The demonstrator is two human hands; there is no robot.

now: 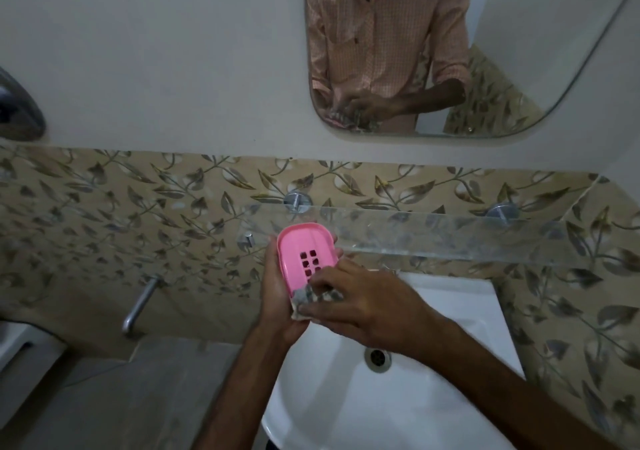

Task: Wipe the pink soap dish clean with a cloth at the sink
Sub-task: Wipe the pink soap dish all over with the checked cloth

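Pink soap dish (304, 247) of smooth plastic is a rounded rectangle with a raised rim and a block of small square holes in its floor. It is held up in the air, tilted with its hollow toward the camera, above the back left part of the sink and in front of the shelf's left end.

At far left a rounded, shiny metal fitting (17, 110) sits on the plain pale wall. Below it runs a band of beige tiles (138, 214) printed with brown leaves. A slim chrome tap (138, 307) juts from the tiles and curves downward.

The left hand (277, 297) cups the soap dish from beneath, with the thumb along its left rim and fingertips curled over its right rim. A crumpled, mottled grey cloth (311, 299) covers the near end of the soap dish, just below the holes. The right hand (360, 307) pinches the cloth with bent fingers and presses it against that end.

The sink (346, 408) below both hands is glossy white ceramic with a round metal drain (378, 356). The shelf (433, 235) is clear glass on round chrome mounts. Above it, a mirror (519, 68) with rounded corners reflects a person in a peach checked shirt with rolled sleeves.
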